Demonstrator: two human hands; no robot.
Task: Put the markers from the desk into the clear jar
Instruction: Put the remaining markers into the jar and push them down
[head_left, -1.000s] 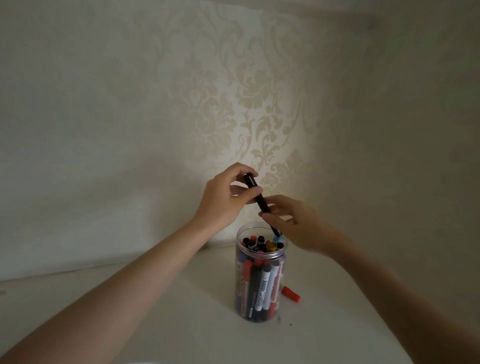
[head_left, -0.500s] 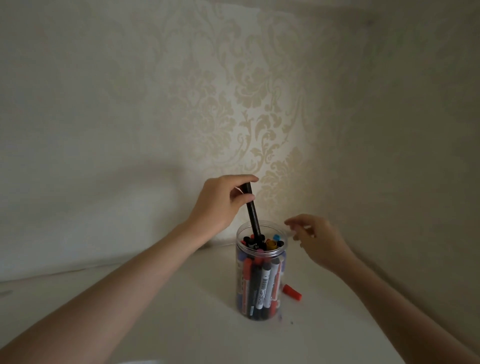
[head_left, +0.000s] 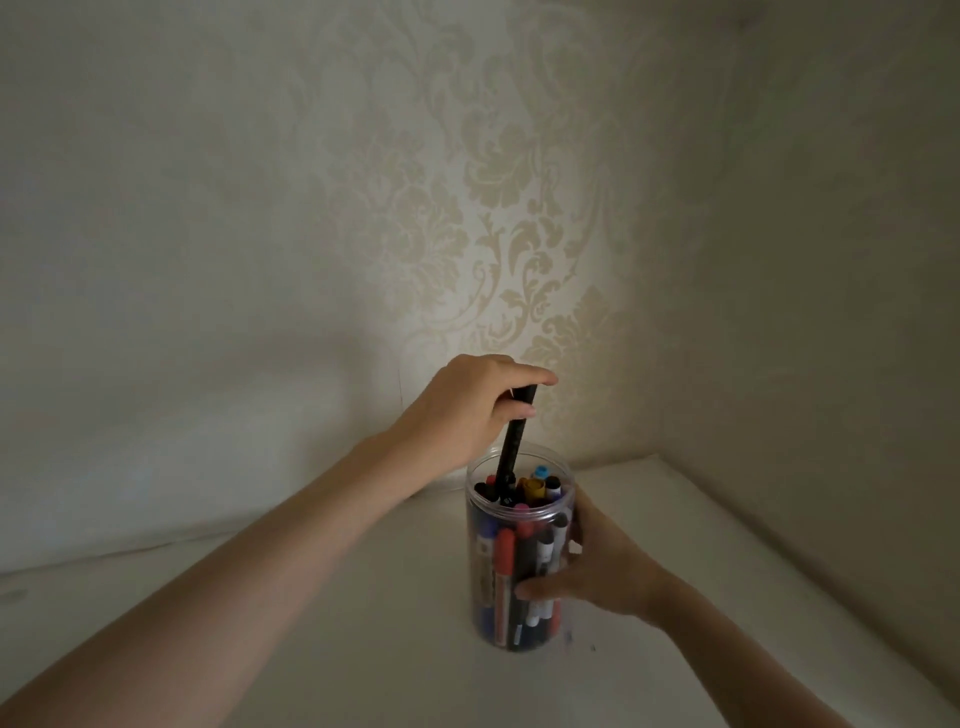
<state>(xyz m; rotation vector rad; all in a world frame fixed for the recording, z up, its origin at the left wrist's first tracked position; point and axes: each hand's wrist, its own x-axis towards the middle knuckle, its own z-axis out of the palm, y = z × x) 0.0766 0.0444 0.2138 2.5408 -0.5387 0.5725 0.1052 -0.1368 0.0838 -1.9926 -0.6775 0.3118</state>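
**Pushing a black marker into a crowded jar**

Standing on the table (head_left: 311, 649), near the room corner, the clear jar (head_left: 521, 561) is already packed with markers of many colours, and their caps reach almost to the rim. The black marker (head_left: 511, 447) is the one in work now: its lower end is inside the jar mouth, at about 10 o'clock of the opening, and its body leans a little toward 1 o'clock. More than half of it is outside the jar.

The left hand (head_left: 467, 410) holds this marker at its upper end, with fingers and thumb closed around it from above. The right hand (head_left: 597, 571) grips the jar wall from the 3 o'clock side, with the thumb pressed on the front of the jar low down; the other fingers are behind the jar and I cannot see them clearly.

My judgement is that the marker must find a gap between the others. If it is pushed hard while it sits on top of another cap, it may stick, bend aside, or slip from the fingers. A strong sideways push could also tip the jar, so the right hand's grip matters. I see no other loose marker on the table from here.
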